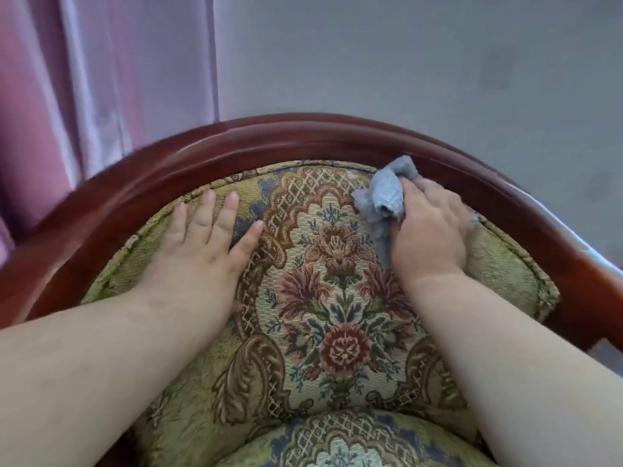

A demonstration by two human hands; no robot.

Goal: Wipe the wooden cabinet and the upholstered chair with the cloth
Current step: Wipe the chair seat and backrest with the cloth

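Observation:
The upholstered chair (pixel 337 298) fills the view, its floral tapestry backrest framed by a curved dark red wooden rail (pixel 269 139). My right hand (pixel 431 230) presses a crumpled grey-blue cloth (pixel 384 197) against the upper right of the backrest, just below the rail. My left hand (pixel 202 244) lies flat with fingers spread on the upper left of the backrest, holding nothing. The seat cushion (pixel 354 443) shows at the bottom. The wooden cabinet is not in view.
A pink curtain (pixel 84 79) hangs behind the chair at the left. A grey wall (pixel 404 55) stands behind the chair's top rail.

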